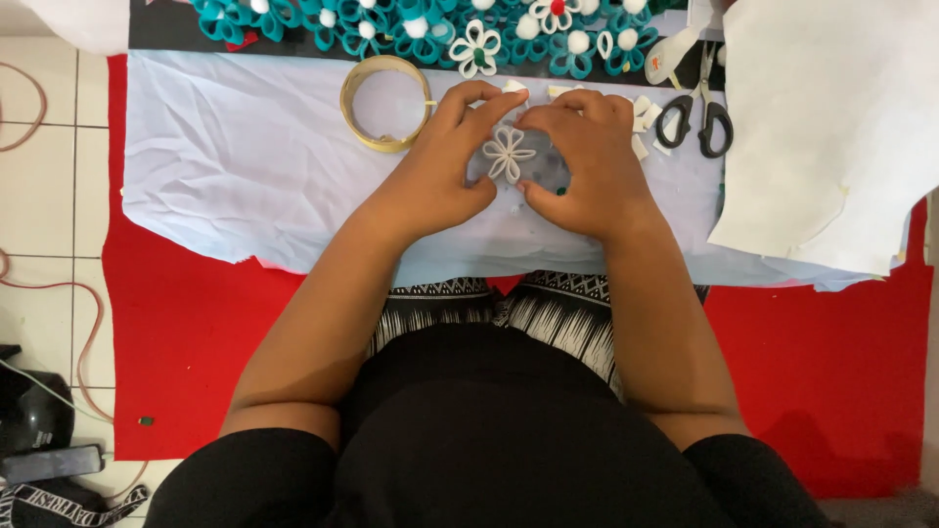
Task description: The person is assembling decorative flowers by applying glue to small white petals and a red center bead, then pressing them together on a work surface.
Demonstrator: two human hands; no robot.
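**White Loop Flower Pinched Between Both Hands**

Seen from the head camera, looking straight down. Left hand (435, 181) and right hand (587, 166) brought together at the centre of the pale blue cloth (245, 166), fingertips meeting around a small white loop flower (509, 154). Left thumb and forefinger curled and pressing the flower's edge from 9 o'clock; right fingers bent over it from 3 o'clock, thumb tucked below at about 5 o'clock. Both grips closed lightly on the flower, not clenched into fists. Flower lying flat on the cloth, petals spread, framed by the two hands.

At 10 o'clock from the flower, just beside the left fingers: a yellowish tape ring (384, 103), lying flat. At 2 o'clock, near the right hand: black-handled scissors (696, 115), blades pointing up and away, with small white paper strips (641, 122) scattered between. At 12 o'clock, along the top edge: a row of teal flowers with white centres (411, 24), and one white flower (475, 47) among them. At 3 o'clock, well apart: a large white sheet (822, 127) overlapping the cloth. Beneath everything, a red mat (186, 323) on a tiled floor (49, 186).
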